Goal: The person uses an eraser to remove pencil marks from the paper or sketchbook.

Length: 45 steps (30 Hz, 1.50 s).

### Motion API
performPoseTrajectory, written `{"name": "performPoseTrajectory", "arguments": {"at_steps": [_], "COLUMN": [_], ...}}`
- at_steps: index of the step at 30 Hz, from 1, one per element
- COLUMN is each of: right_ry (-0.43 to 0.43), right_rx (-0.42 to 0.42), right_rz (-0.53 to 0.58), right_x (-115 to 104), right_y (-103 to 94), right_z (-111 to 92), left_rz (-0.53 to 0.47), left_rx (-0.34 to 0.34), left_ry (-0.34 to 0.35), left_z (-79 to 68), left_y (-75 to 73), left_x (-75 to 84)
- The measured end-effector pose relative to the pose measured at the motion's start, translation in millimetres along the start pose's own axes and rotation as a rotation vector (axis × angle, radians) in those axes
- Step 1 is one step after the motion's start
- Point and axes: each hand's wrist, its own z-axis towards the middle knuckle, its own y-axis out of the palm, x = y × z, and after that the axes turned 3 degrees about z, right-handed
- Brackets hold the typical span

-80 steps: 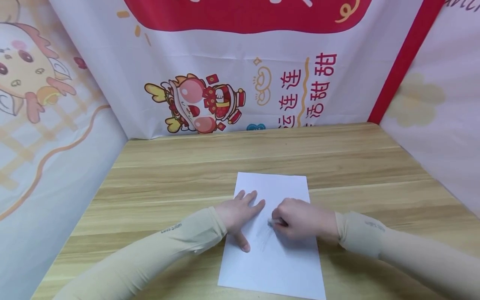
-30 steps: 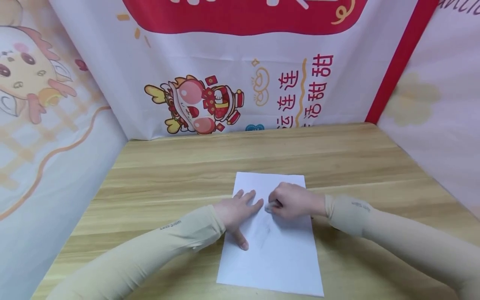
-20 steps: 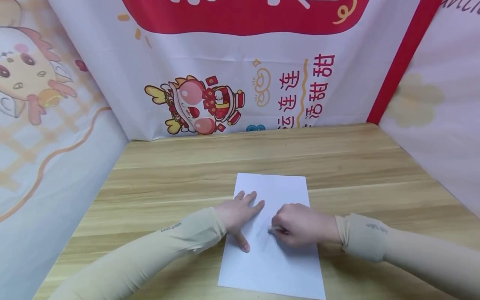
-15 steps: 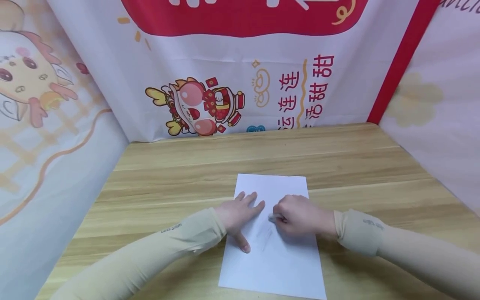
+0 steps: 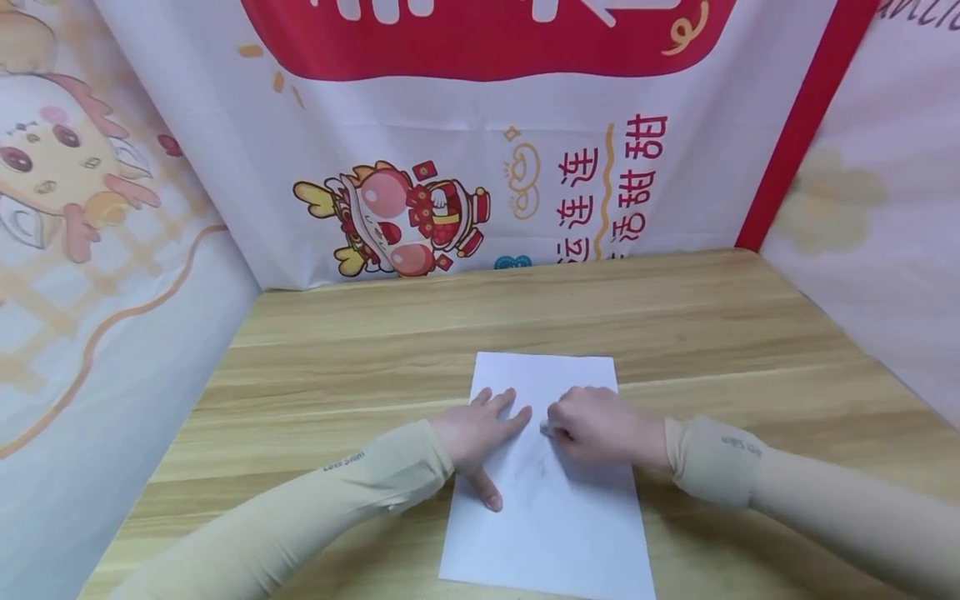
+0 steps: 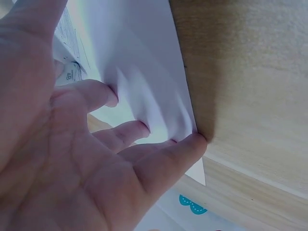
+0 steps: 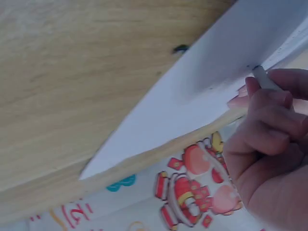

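Apart from each other, my left hand (image 5: pixel 480 437) lies at ten o'clock on the sheet of white paper (image 5: pixel 558 542) and my right hand (image 5: pixel 603 427) is over it at two. My left presses with fingers spread, covering part of that edge. My right has its fingers curled round a pale block (image 6: pixel 70 73), held towards twelve o'clock from the sheet's middle; my knuckles hide most of it. Grey smudges (image 5: pixel 534 469) mark the middle of the sheet, and a small dark thing (image 7: pixel 180 48), too blurred to name, lies on the wood of the table (image 5: pixel 300 367) just beside the paper's edge.

Past the table's far edge at twelve o'clock hangs a white cloth (image 5: pixel 435 125), with a cartoon dragon (image 5: pixel 408 218) lying sideways at eleven and a red stripe (image 5: pixel 787 125) at one. Patterned cloths close off the left side (image 5: pixel 176 279) and the right (image 5: pixel 885 283).

As for writing, the block says "4B". Red characters (image 5: pixel 607 187) just past twelve include 连连 and 甜甜. Both beige sleeves (image 5: pixel 787 483) carry small print, apparently "Lets Slim"; cursive lettering (image 5: pixel 918 12) between one and two is cut off
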Motion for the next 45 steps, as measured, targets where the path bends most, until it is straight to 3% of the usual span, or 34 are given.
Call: {"name": "performPoseTrajectory", "arguments": {"at_steps": [5,7,13,19,27,33,40,45], "right_ry": [-0.057,-0.056,0.060,-0.002,0.129,0.015,0.104,0.015], "right_rx": [-0.082,-0.077,-0.037,-0.036,0.036,-0.028,0.047,-0.014], "right_rz": [0.009,0.023,0.005,0.017,0.011,0.072,0.017,0.081], "right_x": [-21.2,-23.1,-9.7,-31.4,-4.2,-18.7,-3.6,-18.6], "right_y": [-1.3,-1.5,2.0,4.7,6.4,1.6,-0.1,1.0], "right_z": [-8.9,-9.0,-0.9,-7.1,3.6,-5.0,1.2,-7.3], "left_rz": [0.008,0.001,-0.023,-0.051,-0.046,-0.027,-0.038,-0.044], "left_rx": [-0.001,-0.002,-0.018,-0.005,-0.023,-0.004,-0.027,-0.022], "left_ry": [0.012,0.006,-0.010,0.001,-0.023,0.003,-0.031,-0.022], "left_z": [1.1,0.3,-2.0,-5.4,-6.6,-5.1,-4.7,-5.1], "left_y": [2.9,2.8,2.0,3.7,3.0,-0.2,-4.9,-3.3], "left_x": [1.2,0.5,-2.9,-3.1,-3.3,-2.3,-4.2,-3.6]}}
